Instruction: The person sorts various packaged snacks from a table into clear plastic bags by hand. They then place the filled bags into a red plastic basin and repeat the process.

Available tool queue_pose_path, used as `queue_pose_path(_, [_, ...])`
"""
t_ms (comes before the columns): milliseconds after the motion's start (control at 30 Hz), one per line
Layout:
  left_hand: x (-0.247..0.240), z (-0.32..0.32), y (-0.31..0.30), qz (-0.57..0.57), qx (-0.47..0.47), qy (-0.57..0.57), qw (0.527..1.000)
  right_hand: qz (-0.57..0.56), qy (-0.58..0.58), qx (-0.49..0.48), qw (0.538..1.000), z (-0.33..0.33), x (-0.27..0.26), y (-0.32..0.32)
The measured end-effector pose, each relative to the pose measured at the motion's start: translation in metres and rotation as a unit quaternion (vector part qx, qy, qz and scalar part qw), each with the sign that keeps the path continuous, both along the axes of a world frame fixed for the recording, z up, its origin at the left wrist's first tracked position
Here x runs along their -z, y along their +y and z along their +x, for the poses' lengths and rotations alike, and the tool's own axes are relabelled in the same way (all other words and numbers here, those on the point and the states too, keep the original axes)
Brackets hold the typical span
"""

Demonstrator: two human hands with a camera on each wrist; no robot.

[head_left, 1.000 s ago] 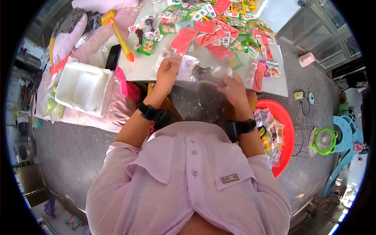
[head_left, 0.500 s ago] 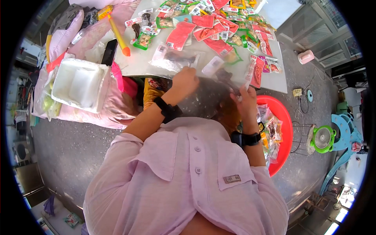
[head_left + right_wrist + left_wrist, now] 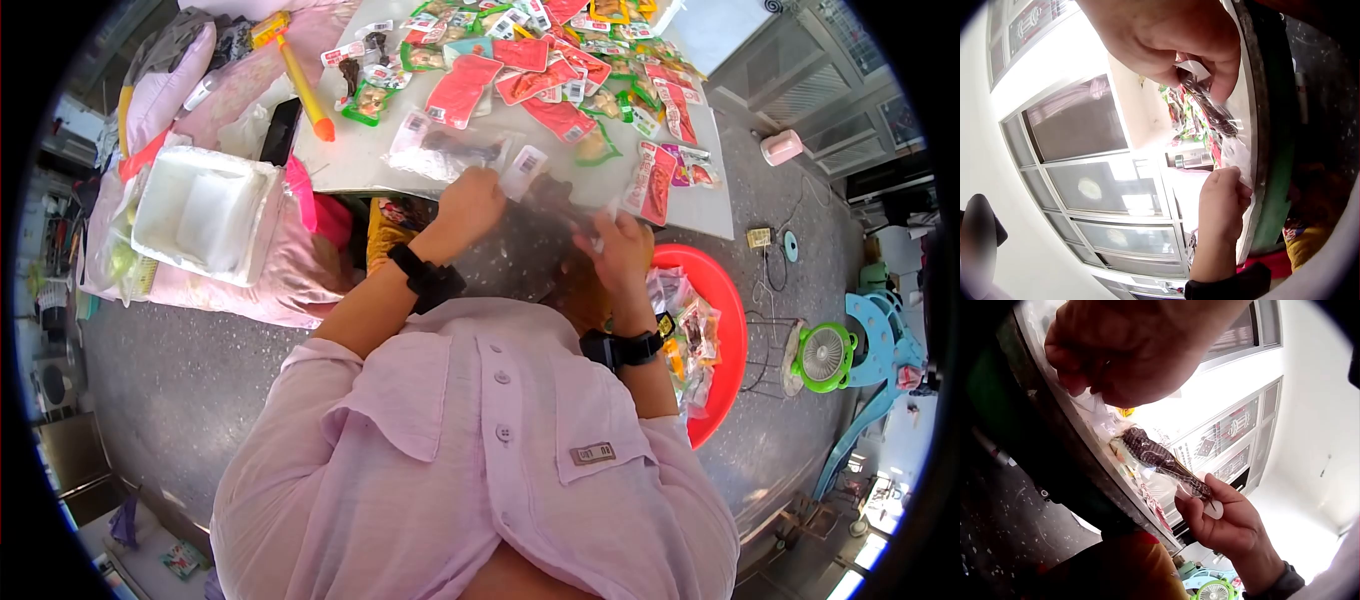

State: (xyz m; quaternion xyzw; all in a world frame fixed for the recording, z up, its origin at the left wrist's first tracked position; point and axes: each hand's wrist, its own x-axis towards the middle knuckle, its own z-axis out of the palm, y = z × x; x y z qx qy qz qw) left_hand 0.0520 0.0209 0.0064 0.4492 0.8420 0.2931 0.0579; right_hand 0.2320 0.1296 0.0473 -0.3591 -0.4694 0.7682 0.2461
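A clear packet of dark brown meat is stretched between my two hands at the table's front edge. My right hand pinches one end of it, thumb against fingers, by a small white piece. At the opposite end, beside the white label, the curled fingers of my left hand grip the clear plastic. The dark meat looks ridged and tapers toward my right hand. Just beyond my left hand, a second clear packet of dark meat lies on the table.
Red, green and white food packets are heaped across the table. A red basin with more packets stands on the floor to the right. At the left are a white foam box, a phone and a yellow stick-like thing.
My left hand has moved right and down, nearer the table edge. The packet between my hands was blurred higher up; since half a second ago my right hand has shifted slightly left with it.
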Motion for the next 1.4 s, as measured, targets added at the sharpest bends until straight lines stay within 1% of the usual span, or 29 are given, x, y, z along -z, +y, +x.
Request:
queue_pose_path(67, [-0.004,0.000,-0.001,0.042,-0.014,-0.011,0.999,-0.009,-0.001,-0.005,1.000,-0.003,-0.004,-0.002])
queue_pose_path(133, [-0.007,0.002,-0.001,0.057,-0.010,-0.007,0.998,-0.027,-0.005,-0.017,0.999,-0.006,-0.009,-0.003])
queue_pose_path(167, [-0.010,0.003,-0.001,0.066,-0.009,-0.004,0.998,-0.040,0.012,-0.026,0.999,-0.009,-0.007,-0.001])
queue_pose_path(233, [-0.018,0.007,-0.003,0.036,-0.002,0.012,0.999,-0.065,0.046,-0.044,0.996,-0.016,0.009,0.004])
queue_pose_path(267, [-0.021,0.009,-0.003,0.021,0.002,0.021,1.000,0.054,0.032,-0.078,0.995,-0.020,0.022,0.007])
queue_pose_path(300, [-0.022,0.009,-0.004,0.025,0.001,0.026,0.999,0.173,0.017,-0.111,0.978,-0.025,0.037,0.010])
queue_pose_path(333, [-0.022,0.010,-0.004,0.028,0.001,0.031,0.999,0.273,-0.019,-0.143,0.951,-0.030,0.039,0.010])
queue_pose_path(367, [-0.022,0.010,-0.005,0.031,0.001,0.035,0.999,0.370,-0.052,-0.164,0.913,-0.035,0.042,0.011])
queue_pose_path(400, [-0.021,0.010,-0.005,0.050,0.002,0.044,0.998,0.447,-0.106,-0.184,0.869,-0.041,0.037,0.008])
queue_pose_path(467, [-0.018,0.007,-0.006,0.089,0.003,0.064,0.994,0.526,-0.132,-0.205,0.815,-0.053,0.037,0.004])
queue_pose_path(500, [-0.016,0.006,-0.007,0.079,0.004,0.067,0.995,0.533,-0.105,-0.209,0.813,-0.060,0.042,0.003])
queue_pose_path(567, [-0.014,0.007,-0.008,0.057,0.005,0.073,0.996,0.487,-0.006,-0.213,0.847,-0.075,0.056,-0.002])
queue_pose_path(600, [-0.017,0.009,-0.010,0.049,0.004,0.066,0.997,0.432,0.066,-0.213,0.874,-0.084,0.058,-0.008])
queue_pose_path(667, [-0.025,0.013,-0.015,0.032,0.002,0.053,0.998,0.270,0.073,-0.226,0.933,-0.091,0.056,-0.011])
queue_pose_path(700, [-0.023,0.013,-0.016,0.036,0.005,0.050,0.998,0.163,0.008,-0.237,0.958,-0.091,0.032,-0.014])
queue_pose_path(733, [-0.019,0.012,-0.018,0.040,0.007,0.047,0.998,0.054,-0.058,-0.246,0.966,-0.093,0.019,-0.016])
queue_pose_path(833, [-0.016,0.011,-0.021,0.049,0.012,0.040,0.998,0.133,-0.131,-0.297,0.937,-0.092,0.023,0.001])
queue_pose_path(933, [-0.012,0.009,-0.020,0.073,0.032,0.037,0.996,0.093,-0.114,-0.289,0.946,-0.095,0.013,-0.003])
queue_pose_path(967, [-0.012,0.007,-0.019,0.085,0.041,0.039,0.995,0.130,-0.133,-0.293,0.938,-0.100,0.014,-0.006])
queue_pose_path(1033, [-0.018,0.008,-0.019,0.061,0.034,0.028,0.997,0.204,-0.168,-0.299,0.917,-0.113,0.024,-0.009])
queue_pose_path(1067, [-0.021,0.007,-0.019,0.051,0.030,0.023,0.998,0.184,-0.135,-0.284,0.931,-0.120,0.037,-0.008])
queue_pose_path(1100, [-0.022,0.004,-0.019,0.068,0.034,0.023,0.997,0.164,-0.102,-0.269,0.944,-0.128,0.054,-0.005])
queue_pose_path(1133, [-0.021,0.000,-0.020,0.085,0.039,0.022,0.995,0.143,-0.068,-0.254,0.954,-0.135,0.058,-0.005])
queue_pose_path(1167, [-0.020,-0.003,-0.021,0.101,0.044,0.021,0.994,0.224,-0.088,-0.261,0.935,-0.140,0.060,-0.002])
queue_pose_path(1233, [-0.007,-0.020,-0.012,0.098,0.050,0.034,0.993,0.380,-0.125,-0.269,0.876,-0.149,0.055,0.004])
queue_pose_path(1267, [-0.001,-0.029,-0.007,0.097,0.053,0.040,0.993,0.410,-0.139,-0.261,0.863,-0.155,0.055,0.009])
queue_pose_path(1333, [0.003,-0.041,0.002,0.135,0.054,0.040,0.989,0.473,-0.164,-0.245,0.831,-0.168,0.052,0.019])
queue_pose_path(1400, [0.002,-0.049,0.006,0.156,0.071,0.031,0.985,0.455,-0.185,-0.266,0.829,-0.171,0.049,0.023])
